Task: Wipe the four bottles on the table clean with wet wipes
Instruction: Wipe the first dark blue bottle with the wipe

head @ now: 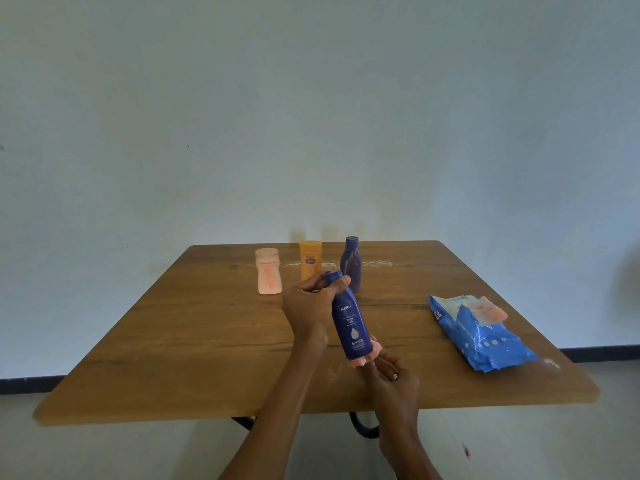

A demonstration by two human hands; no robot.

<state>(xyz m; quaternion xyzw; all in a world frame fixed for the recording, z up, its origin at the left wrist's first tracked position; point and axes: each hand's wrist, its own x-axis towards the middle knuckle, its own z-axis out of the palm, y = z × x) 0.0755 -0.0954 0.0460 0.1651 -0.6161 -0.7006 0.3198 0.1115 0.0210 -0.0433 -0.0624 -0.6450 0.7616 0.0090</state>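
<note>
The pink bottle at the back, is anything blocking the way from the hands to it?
Nothing visible does. The pink bottle stands on the table with bare wood in front. But both hands are busy: the left hand holds the Nivea bottle, and the right hand presses a wipe to its base.

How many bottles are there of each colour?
Blue bottles: 2, one held, one standing
Orange bottle: 1
Pink bottle: 1
Total: 4
</note>
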